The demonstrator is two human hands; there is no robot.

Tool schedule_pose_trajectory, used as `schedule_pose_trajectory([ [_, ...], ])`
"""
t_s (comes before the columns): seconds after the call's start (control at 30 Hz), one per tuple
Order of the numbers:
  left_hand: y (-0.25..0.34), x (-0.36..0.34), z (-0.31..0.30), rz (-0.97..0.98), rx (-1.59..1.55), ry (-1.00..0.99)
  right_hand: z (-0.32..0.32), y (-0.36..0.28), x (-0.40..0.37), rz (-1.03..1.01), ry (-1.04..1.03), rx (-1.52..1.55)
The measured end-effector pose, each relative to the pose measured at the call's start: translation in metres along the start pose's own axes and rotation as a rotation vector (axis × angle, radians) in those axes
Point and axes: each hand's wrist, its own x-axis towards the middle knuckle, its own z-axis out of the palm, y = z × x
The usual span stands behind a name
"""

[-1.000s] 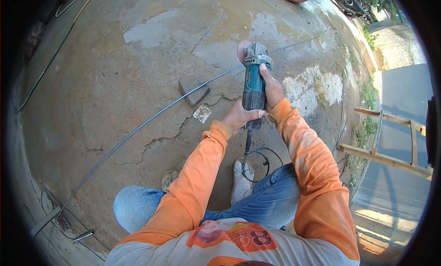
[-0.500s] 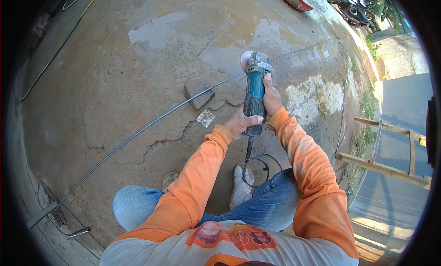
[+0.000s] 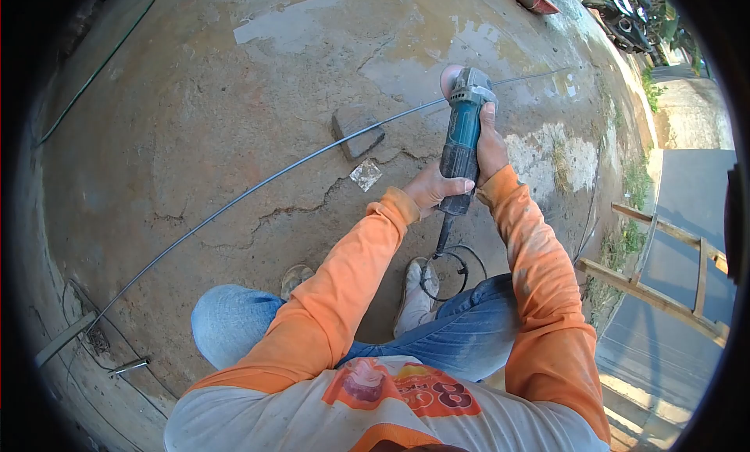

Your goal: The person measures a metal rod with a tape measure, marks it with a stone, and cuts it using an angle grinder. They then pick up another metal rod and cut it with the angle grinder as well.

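A teal angle grinder is held in both hands above the cracked concrete ground. My left hand grips its rear handle, and my right hand wraps the body nearer the head. The pinkish disc at the front sits at a long thin steel rod that runs across the ground. That rod rests over a small brick block. The grinder's black cord loops down by my shoes.
A small shiny scrap lies by the crack. A wooden ladder leans at the right beside a grassy edge. Wet patches mark the far concrete. Metal pieces lie at the lower left.
The view has shifted so the grinder and hands appear further right and higher. The grip on the grinder is unchanged and the disc stays at the rod.
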Motion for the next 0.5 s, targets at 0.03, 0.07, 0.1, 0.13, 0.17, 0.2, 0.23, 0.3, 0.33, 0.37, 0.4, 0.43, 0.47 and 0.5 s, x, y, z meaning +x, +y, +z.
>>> schedule_pose_trajectory([
  [0.03,-0.001,0.001,0.000,0.016,-0.015,-0.004,0.000,-0.001,0.000,0.017,0.030,-0.029],
  [0.07,-0.003,0.001,-0.001,0.015,-0.018,-0.004,0.000,0.000,-0.001,0.020,0.031,-0.031],
  [0.1,-0.002,0.000,-0.001,0.014,-0.002,0.012,-0.001,0.001,-0.001,0.023,-0.001,0.000],
  [0.13,0.000,0.001,-0.001,0.016,0.018,0.026,-0.001,0.000,0.001,0.021,-0.034,0.031],
  [0.17,0.000,0.002,0.000,0.020,0.018,0.023,-0.003,0.001,0.006,0.017,-0.034,0.028],
  [0.2,-0.001,0.001,0.000,0.037,0.057,0.066,-0.005,0.006,0.009,0.031,-0.060,0.056],
  [0.23,-0.002,0.001,0.000,0.053,0.097,0.109,-0.006,0.009,0.013,0.044,-0.086,0.087],
  [0.3,-0.008,0.003,-0.003,0.087,0.221,0.189,-0.006,0.013,0.018,0.062,-0.032,0.137],
  [0.33,-0.010,0.005,-0.004,0.122,0.345,0.271,-0.005,0.015,0.020,0.081,0.018,0.188],
  [0.37,-0.015,0.007,-0.002,0.124,0.346,0.271,-0.006,0.023,0.024,0.080,0.018,0.188],
  [0.4,-0.018,0.007,0.004,0.108,0.477,0.362,-0.001,0.026,0.021,0.016,0.134,-0.128],
  [0.43,-0.021,0.008,0.008,0.091,0.608,0.454,0.004,0.028,0.019,-0.047,0.249,-0.443],
  [0.47,-0.028,0.012,0.002,0.011,0.691,0.471,0.009,0.033,0.011,-0.063,0.465,-0.734],
  [0.5,-0.038,0.013,0.001,0.013,0.692,0.473,0.016,0.035,0.005,-0.065,0.464,-0.734],
])
